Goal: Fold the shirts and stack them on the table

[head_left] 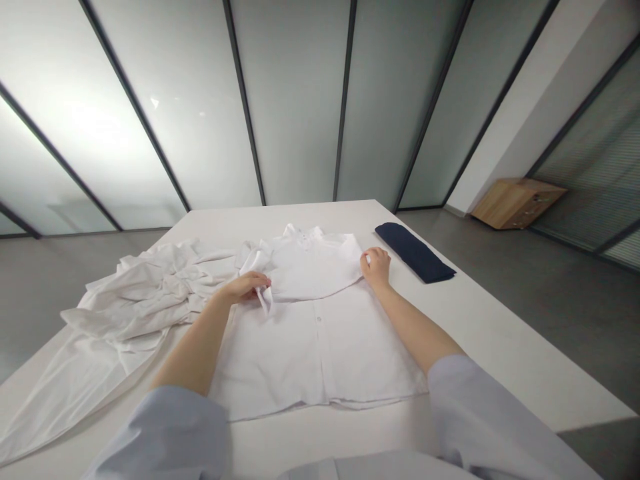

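A white button-up shirt [280, 363] lies front up on the table, its collar [303, 235] at the far end and its hem toward me. One white sleeve [310, 277] seems to be laid across the chest from right to left. My left hand [249, 285] is closed on the cuff end of white cloth at the shirt's left side, and a corner of it hangs below the fingers. At the opposite side, my right hand [377, 265] is curled closed at the shirt's edge, pinching the white fabric there.
A crumpled heap of white garments [150, 293] covers the table's left side, one part trailing toward the near left corner. A folded navy cloth [415, 252] lies near the right edge of the white table [480, 353]. Beyond stand frosted glass panels and a wooden cabinet [515, 202].
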